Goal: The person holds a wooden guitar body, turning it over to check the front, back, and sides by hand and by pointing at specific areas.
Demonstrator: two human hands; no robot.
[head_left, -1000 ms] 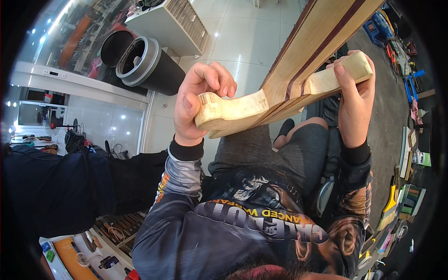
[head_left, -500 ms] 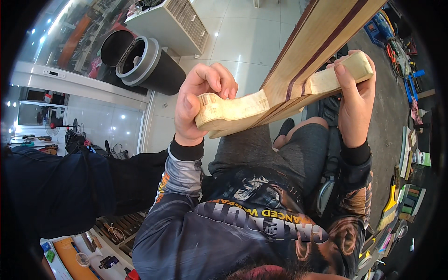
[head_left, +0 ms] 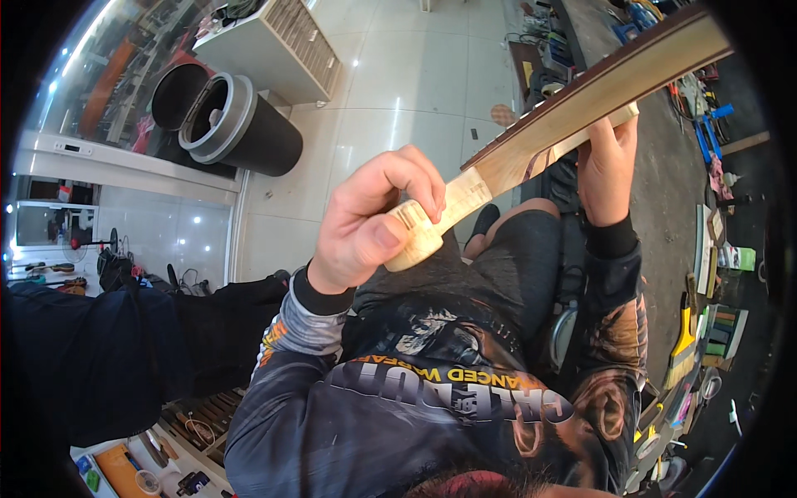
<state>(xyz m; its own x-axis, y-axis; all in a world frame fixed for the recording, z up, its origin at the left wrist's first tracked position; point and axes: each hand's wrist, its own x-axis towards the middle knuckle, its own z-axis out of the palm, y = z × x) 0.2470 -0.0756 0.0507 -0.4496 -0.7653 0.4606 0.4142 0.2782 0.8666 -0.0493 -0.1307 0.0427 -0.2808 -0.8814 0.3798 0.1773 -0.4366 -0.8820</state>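
My left hand [head_left: 374, 220] pinches one end of the wooden instrument [head_left: 540, 137], my right hand [head_left: 610, 170] wraps the other; its long neck [head_left: 618, 91] slants forward past my right.

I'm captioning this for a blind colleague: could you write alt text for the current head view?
A person's left hand and right hand hold a pale wooden piece with a long, dark-edged neck. A grey workbench with tools runs along the right; at left, a black bin stands open on the tiled floor.
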